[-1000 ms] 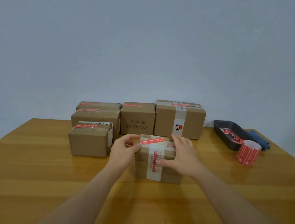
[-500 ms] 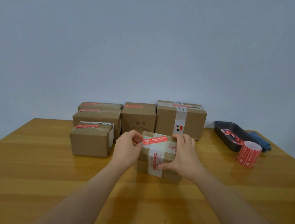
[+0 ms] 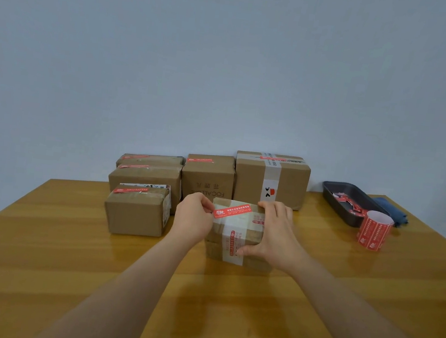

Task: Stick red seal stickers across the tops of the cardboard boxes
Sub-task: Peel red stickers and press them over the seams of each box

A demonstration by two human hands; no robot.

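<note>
Sealing the near box.
My left hand (image 3: pixel 193 220) pinches the red sticker (image 3: pixel 233 211) over the box (image 3: pixel 239 233) top; my right hand (image 3: pixel 274 234) clasps the box to steady it.

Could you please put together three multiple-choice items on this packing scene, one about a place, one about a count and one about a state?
1. Where does the sticker roll stand?
A. right of the held box
B. on the stacked boxes
C. inside the tray

2. How many cardboard boxes are in view?
A. four
B. six
C. eight

3. What is the left hand doing?
A. resting flat on the table
B. holding one end of a red sticker
C. lifting the tray

Answers: 1 A, it stands on the table beside the dark tray. 2 B, five behind plus the held box. 3 B, its fingers pinch the red sticker while the right hand grips the box.
</note>
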